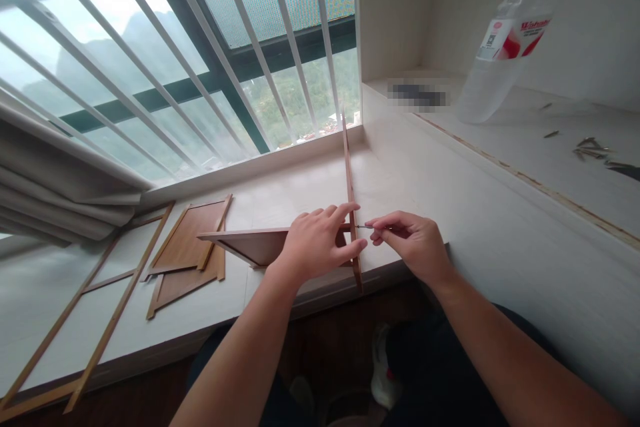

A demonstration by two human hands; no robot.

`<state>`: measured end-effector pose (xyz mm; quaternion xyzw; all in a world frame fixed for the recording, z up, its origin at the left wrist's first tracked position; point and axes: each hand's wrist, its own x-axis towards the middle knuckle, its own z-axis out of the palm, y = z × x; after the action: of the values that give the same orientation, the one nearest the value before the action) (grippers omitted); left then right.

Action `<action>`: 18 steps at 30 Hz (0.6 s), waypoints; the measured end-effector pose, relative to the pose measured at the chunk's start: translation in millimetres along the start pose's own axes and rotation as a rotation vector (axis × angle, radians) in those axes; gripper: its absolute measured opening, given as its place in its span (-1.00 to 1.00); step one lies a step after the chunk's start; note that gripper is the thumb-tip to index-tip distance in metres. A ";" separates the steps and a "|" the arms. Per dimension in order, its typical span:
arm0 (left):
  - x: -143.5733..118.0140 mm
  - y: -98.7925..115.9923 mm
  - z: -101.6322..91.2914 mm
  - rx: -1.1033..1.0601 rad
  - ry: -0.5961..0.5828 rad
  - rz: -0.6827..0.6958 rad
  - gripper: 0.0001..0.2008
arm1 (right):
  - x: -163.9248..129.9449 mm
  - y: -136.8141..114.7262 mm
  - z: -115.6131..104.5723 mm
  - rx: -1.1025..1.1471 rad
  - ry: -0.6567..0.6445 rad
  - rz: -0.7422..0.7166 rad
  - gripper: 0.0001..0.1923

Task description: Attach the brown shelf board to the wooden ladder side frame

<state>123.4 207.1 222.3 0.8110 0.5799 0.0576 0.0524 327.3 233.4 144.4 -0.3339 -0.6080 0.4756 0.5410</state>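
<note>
Far to my left, flat wooden panels (187, 247) and thin strips lie on the pale sill (280, 197) below the barred window (175, 67). My left hand (320, 243) is spread against an upright thin board (350, 200) that stands on edge on the sill, fingers and thumb clamping it to the end of another board (245, 243) meeting it from the left. My right hand (415, 240) pinches a small screw (364, 226) between thumb and forefinger, its tip touching the upright board's face. Further right, a clear plastic bottle (505, 40) stands on the shelf, with loose screws (593, 149) scattered near it.
</note>
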 end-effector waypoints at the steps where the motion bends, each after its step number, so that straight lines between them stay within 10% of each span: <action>1: 0.1 0.0 -0.1 0.000 -0.001 -0.001 -0.41 | 0.4 0.5 0.0 0.032 0.000 0.019 -0.94; 18: -0.1 0.2 0.5 -0.005 0.002 0.000 -0.42 | 2.8 10.0 -3.6 -0.263 -0.049 -0.161 -0.87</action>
<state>123.6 206.9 221.8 0.8108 0.5797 0.0600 0.0538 329.2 239.9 135.9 -0.3402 -0.7029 0.3549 0.5140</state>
